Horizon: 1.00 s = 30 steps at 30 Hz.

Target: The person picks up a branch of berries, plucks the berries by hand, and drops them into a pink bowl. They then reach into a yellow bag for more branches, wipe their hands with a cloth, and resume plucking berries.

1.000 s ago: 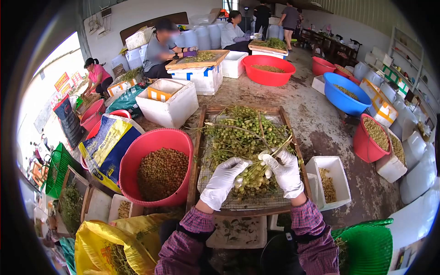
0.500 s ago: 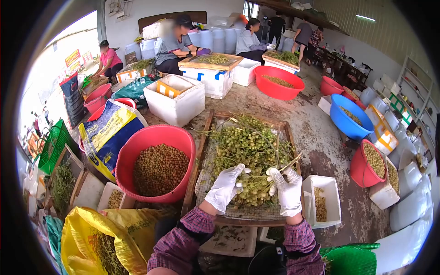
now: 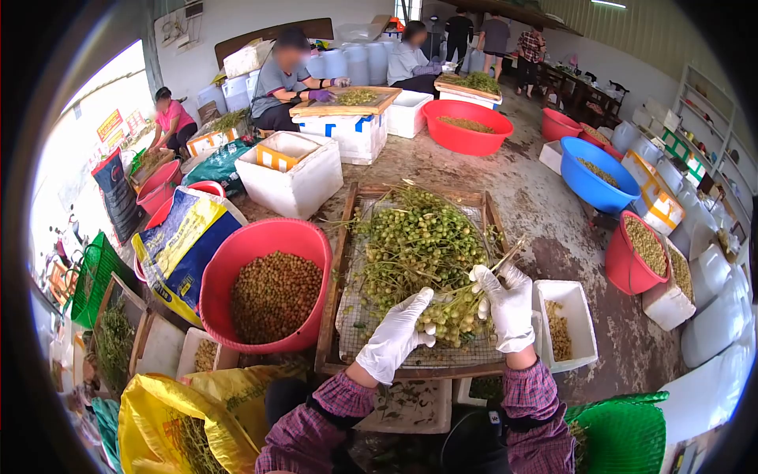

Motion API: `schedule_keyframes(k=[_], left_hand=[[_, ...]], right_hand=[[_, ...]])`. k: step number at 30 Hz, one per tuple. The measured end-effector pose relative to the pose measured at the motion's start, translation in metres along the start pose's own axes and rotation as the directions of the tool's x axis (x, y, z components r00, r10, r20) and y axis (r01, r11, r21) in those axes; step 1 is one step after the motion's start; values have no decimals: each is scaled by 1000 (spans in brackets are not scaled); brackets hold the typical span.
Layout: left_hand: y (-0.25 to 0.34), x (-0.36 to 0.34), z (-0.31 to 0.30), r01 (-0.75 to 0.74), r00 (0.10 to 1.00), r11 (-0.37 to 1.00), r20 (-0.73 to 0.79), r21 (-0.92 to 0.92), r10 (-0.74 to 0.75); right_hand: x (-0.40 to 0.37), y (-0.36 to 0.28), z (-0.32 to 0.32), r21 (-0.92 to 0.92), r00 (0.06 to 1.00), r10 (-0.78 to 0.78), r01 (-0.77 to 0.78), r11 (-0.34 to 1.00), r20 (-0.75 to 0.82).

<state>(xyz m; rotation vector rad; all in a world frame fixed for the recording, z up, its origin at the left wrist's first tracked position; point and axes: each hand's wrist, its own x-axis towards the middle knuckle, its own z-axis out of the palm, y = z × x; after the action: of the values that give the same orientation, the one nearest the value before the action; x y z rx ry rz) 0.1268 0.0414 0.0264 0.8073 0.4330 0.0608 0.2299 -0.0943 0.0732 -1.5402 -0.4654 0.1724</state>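
Both my hands wear white gloves over a wood-framed mesh screen that bears a heap of green stems with small round fruits. My left hand is at the heap's near left side, fingers stretched out, thumb apart and close to the fruits; nothing shows in its grip. At the near right side, my right hand has its fingers closed round a bunch of stems, whose cut ends stick out above the hand and whose fruits hang to the left.
A red tub of brown fruits stands left of the screen, a white foam box right. Near me are a yellow sack and a green basket. Beyond are a blue tub, a foam box and several people working.
My left hand has opened and drawn slightly down from the bunch. The right hand has moved slightly right and up with the stems. The whole view has shifted a little.
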Motion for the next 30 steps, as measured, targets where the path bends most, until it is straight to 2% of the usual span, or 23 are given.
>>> schedule_keyframes(k=[1,4,5,7,10,14,17,21,23,25,28,30], left_hand=[[0,-1,3,-14,1000,999,14,-29,15],[-9,6,-1,-95,992,988,96,123,84],[-10,6,-3,-80,993,991,100,109,70],[-6,3,-4,-52,993,996,113,78,43],[-4,4,-6,-7,994,997,107,-80,15],[-7,11,-12,5,978,978,207,-207,38],[-12,10,-5,99,986,957,155,-272,-58],[-13,-1,1,220,974,943,104,-249,-200],[-21,5,-1,219,974,942,120,-256,-194],[-27,9,6,215,976,940,99,-263,-195],[-30,4,18,120,992,958,-13,-260,-128],[-33,9,10,102,995,964,9,-246,-103]], right_hand=[[0,0,-1,-20,1000,4,-4,1000,13],[1,5,2,-29,1000,15,-14,999,18],[1,6,2,-38,1000,17,-16,999,22],[2,6,2,-14,1000,24,-24,1000,15],[6,11,0,44,999,51,-51,998,-13],[9,15,0,79,996,58,-53,995,-63],[11,17,0,57,995,56,-51,997,-78],[11,19,0,15,997,58,-58,998,-53],[10,18,0,-19,996,80,-81,997,-38],[9,23,1,-52,999,20,-22,998,-46],[8,24,6,-76,997,-48,44,996,-55],[10,26,5,-69,998,-35,31,997,-53]])
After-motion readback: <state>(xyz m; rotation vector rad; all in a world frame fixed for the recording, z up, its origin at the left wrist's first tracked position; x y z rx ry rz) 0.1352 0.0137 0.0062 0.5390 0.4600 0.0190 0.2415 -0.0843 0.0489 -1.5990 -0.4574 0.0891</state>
